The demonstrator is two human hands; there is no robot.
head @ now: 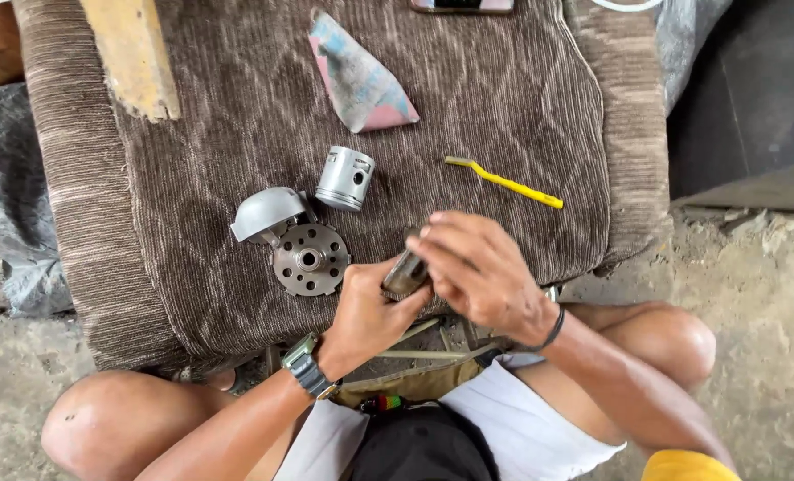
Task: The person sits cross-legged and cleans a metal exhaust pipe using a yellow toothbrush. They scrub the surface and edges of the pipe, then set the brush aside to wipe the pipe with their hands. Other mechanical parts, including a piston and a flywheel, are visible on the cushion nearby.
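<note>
A brown ribbed cushion (237, 107) bears a silver piston (344, 177), a round drilled metal plate (311, 259) touching a grey curved cover (268, 212), a yellow toothbrush (504, 183), a folded pink-and-blue paper (361, 80) and a wooden plank (134, 53). A phone (462, 5) lies at its far edge.

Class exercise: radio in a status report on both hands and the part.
Left hand and right hand both gripping small dark metal part. Piston and holed disc lie apart on cushion.
</note>
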